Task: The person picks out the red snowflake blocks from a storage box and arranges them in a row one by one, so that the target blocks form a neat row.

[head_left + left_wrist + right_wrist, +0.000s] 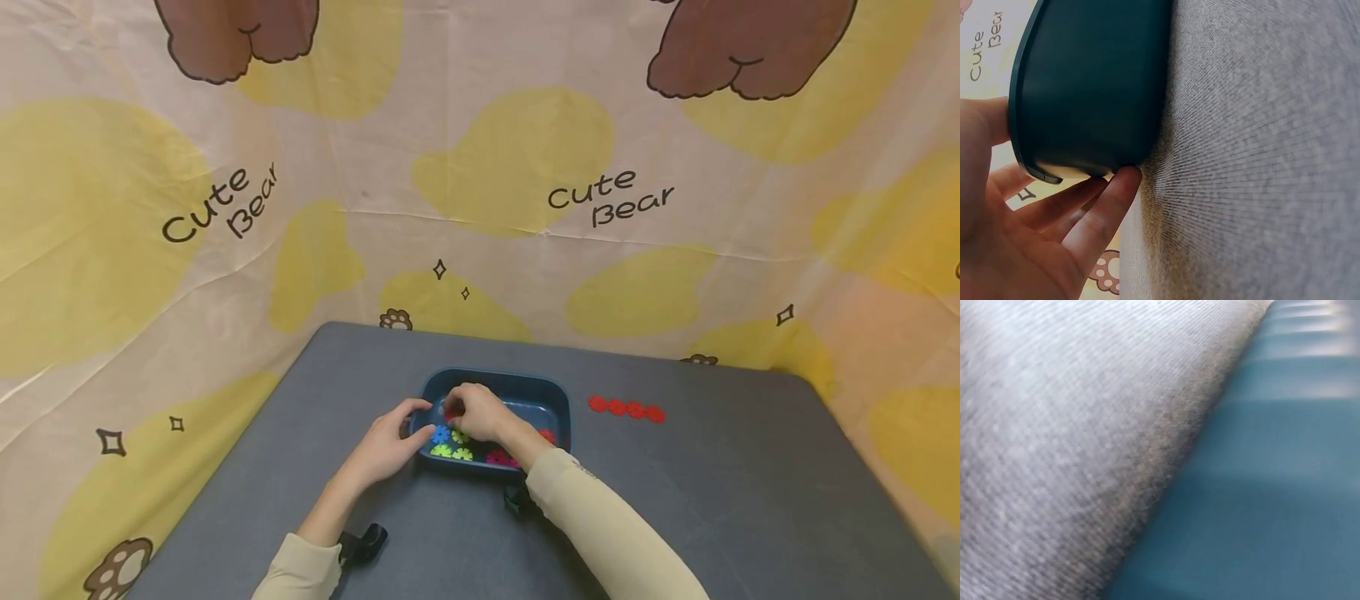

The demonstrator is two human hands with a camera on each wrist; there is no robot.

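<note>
A dark teal plastic tray [536,386] stands on the table with several small snowflake-shaped plastic discs in it. My left hand [381,443] holds the tray's left end. In the left wrist view, its fingers [1100,225] lie against the outside of the tray wall [1091,94]. My right hand [483,414] reaches into the tray, fingers curled, pinching a red disc [451,412] that is mostly hidden by them. Close below it lie a blue disc [440,434] and yellow-green discs [462,454]. The right wrist view shows only the tray's outer wall [1285,487] and the table.
Pinkish-red discs [497,457] lie at the tray's front, and a red one [547,435] near its right end. To the tray's right, a row of red discs [626,408] lies on the grey table [720,483]. A bear-print cloth [480,150] hangs behind.
</note>
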